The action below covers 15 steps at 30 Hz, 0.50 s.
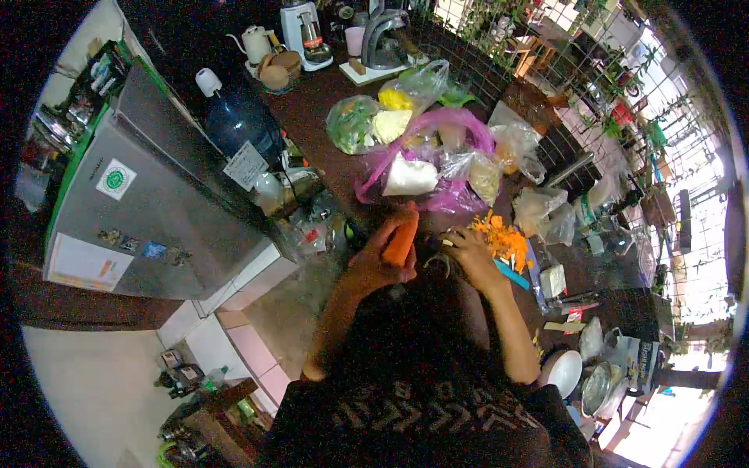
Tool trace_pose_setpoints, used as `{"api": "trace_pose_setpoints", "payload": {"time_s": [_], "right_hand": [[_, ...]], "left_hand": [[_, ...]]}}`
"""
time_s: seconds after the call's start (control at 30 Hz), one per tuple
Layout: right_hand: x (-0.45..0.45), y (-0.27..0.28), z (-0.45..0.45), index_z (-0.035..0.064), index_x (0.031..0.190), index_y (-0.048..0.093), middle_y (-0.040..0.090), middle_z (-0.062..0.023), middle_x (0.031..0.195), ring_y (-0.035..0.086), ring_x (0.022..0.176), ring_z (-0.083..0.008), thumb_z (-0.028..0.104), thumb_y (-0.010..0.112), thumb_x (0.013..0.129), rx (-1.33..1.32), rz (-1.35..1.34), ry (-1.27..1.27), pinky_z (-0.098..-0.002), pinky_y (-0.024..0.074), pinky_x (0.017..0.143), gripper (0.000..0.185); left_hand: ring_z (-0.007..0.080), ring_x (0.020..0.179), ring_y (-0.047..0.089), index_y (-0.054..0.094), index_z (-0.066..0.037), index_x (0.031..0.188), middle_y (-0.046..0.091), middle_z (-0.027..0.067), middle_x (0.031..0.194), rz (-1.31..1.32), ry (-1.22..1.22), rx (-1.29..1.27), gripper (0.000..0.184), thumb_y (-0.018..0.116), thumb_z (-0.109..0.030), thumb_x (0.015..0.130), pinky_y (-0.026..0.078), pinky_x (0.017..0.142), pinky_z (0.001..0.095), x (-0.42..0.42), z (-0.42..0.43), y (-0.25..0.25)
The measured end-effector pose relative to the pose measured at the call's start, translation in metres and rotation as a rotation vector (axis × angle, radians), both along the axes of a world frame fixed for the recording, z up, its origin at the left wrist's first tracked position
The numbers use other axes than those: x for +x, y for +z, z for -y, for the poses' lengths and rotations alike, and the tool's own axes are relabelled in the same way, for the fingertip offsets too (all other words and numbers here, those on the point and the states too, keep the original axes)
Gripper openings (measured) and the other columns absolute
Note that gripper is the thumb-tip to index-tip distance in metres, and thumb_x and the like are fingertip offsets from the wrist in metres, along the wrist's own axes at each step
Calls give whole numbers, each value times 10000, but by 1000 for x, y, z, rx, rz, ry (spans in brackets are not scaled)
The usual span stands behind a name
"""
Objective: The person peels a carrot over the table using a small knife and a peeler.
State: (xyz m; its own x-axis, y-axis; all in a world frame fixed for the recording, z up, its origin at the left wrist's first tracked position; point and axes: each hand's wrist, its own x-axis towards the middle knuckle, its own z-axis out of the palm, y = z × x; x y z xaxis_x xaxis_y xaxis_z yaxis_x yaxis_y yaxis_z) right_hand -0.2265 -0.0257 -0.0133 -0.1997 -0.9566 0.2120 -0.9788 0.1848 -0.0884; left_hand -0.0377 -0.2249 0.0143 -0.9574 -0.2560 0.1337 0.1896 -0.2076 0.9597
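My left hand (pixel 374 259) is closed around a thick orange carrot (pixel 400 240), held upright over the near edge of the dark counter. To its right, my right hand (pixel 468 253) is low over the counter with its fingers bent and somewhat apart; I make out nothing held in it. A small pale spot shows on one finger, a ring or a scrap. Against the right hand's far side lies a heap of cut carrot pieces (pixel 507 240). Beside the heap is a knife or tool with a blue handle (pixel 511 274), partly covered by the forearm.
Ahead lie a pink plastic bag (pixel 460 117), a white packet (pixel 410 176) and bagged greens (pixel 351 125). Clear bags (pixel 538 209) sit to the right. A white bowl (pixel 561 372) is at lower right. A grey refrigerator (pixel 156 195) and a blue water bottle (pixel 242 125) stand left.
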Motion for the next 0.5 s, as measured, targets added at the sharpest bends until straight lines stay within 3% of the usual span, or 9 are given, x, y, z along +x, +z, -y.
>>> {"api": "trace_pose_setpoints", "payload": {"time_s": [0.07,0.1,0.17,0.2,0.27,0.3,0.37,0.4,0.5], "right_hand": [[-7,7,7,72,1141,696,625,-101,1203,519,1229,-313,49,606,805,147,68,28,-428,395,1079,348],[-8,7,8,72,1141,696,625,-101,1203,519,1229,-313,49,606,805,142,66,27,-428,395,1079,348],[-10,7,9,46,1162,663,618,-126,1206,529,1218,-327,32,626,809,251,94,18,-442,415,1054,355],[-11,11,6,46,1162,663,618,-126,1206,529,1218,-327,32,626,809,246,89,16,-442,415,1054,355],[-4,23,-4,30,1203,615,612,-158,1205,544,1179,-370,11,639,844,94,511,-97,-459,440,1009,361],[1,30,-10,30,1203,615,612,-158,1205,544,1179,-370,11,639,844,87,513,-97,-459,440,1009,361],[12,44,-23,32,1322,546,580,-173,1321,535,1239,-374,18,640,887,-19,567,-331,-444,437,1039,444],[17,51,-27,32,1322,546,580,-173,1321,535,1239,-374,18,640,887,-19,574,-345,-444,437,1039,444],[40,78,-29,74,1486,430,492,-157,1486,424,1413,-265,8,592,938,-318,773,-297,-387,330,1164,575]], "left_hand": [[193,836,635,389,-131,1469,294,113,1608,-186,-100,245,768,798,-74,821,559,685,337,6,0,24],[193,836,635,389,-131,1469,294,113,1608,-187,-101,240,768,798,-74,821,559,685,337,3,1,15],[202,811,652,449,-96,1368,421,157,1535,-339,-160,351,567,745,-253,910,558,681,322,-11,7,-10],[202,811,652,449,-96,1368,421,157,1535,-343,-163,346,567,745,-253,910,558,681,322,-11,7,1],[200,759,663,484,-71,1275,605,208,1346,-145,-37,534,509,598,-472,982,564,662,322,-3,4,34],[200,759,663,484,-71,1275,605,208,1346,-143,-39,528,509,598,-472,982,564,662,322,-6,2,34],[183,699,649,533,-50,1186,722,169,1014,51,402,576,604,442,-617,998,532,590,307,-17,-9,29],[183,699,649,533,-50,1186,722,169,1014,62,391,576,604,442,-617,998,532,590,307,-17,-10,25],[158,573,560,596,-62,996,553,40,661,92,372,418,615,441,-657,978,405,479,287,-25,-9,19]]}}
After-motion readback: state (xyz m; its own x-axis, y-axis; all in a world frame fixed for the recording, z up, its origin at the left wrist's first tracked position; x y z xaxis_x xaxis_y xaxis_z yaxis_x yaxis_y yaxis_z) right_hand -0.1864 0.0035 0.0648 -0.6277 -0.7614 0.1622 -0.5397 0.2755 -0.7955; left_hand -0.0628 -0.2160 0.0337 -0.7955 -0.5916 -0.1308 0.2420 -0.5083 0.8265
